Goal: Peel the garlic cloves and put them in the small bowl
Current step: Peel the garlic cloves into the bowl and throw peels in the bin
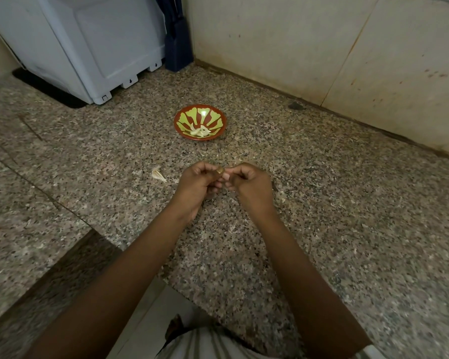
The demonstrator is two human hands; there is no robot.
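Left hand [195, 186] and right hand [250, 186] pinch one pale garlic clove [225, 176]; red-green patterned bowl [214, 119] lies twelve o'clock, well apart

The light is dim, warm and flat, casting only faint, soft shadows on the speckled surface [322, 203]. A small glare spot shines inside the bowl [219, 120]. Wide-angle distortion curves the base of the wall [283, 42]. The right and lower edges look smeared.

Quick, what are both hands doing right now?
Left hand: fingers curled, pinching the garlic clove.
Right hand: fingers curled, pinching the same clove, which is mostly hidden.
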